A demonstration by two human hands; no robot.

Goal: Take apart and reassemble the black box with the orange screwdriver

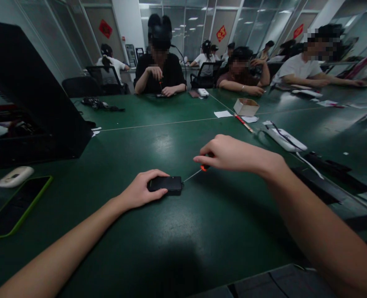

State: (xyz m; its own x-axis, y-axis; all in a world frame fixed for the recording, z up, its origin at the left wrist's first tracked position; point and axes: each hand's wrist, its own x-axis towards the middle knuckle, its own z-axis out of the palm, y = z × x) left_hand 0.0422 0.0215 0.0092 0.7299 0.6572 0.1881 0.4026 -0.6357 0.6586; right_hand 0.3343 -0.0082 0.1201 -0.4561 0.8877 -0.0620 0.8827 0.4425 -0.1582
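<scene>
1. From where I'm standing, the person's left hand (146,188) is pinching a small black box (169,185), thumb along the near side and fingers wrapping the far side, its left end sitting inside the grip.
2. The box is lying flat on the green counter (134,140), in the middle of the space before the person, its right end poking out of the grasp.
3. The right hand (225,152) is curling round the handle of a screwdriver (204,167), orange and dark where it is showing, thumb and fingers pinching it above the counter; most of the handle is hiding in the palm.
4. The thin shaft is slanting down and leftward, its tip reaching the box's right end; I can't quite tell what it is meeting there.
5. Over on the left, a phone with a bright green edge (17,207) is lying near a rounded white case (15,176), and a big black casing (40,95) is standing beyond them.
6. To the right, a white power strip (284,137) is trailing its cord, while farther off a small open-topped carton (245,108) is sitting by a red stick (243,123) and some white paper (223,114).
7. Across the counter, a co-worker in a black top (177,72) is holding an orange-handled tool upright.
</scene>
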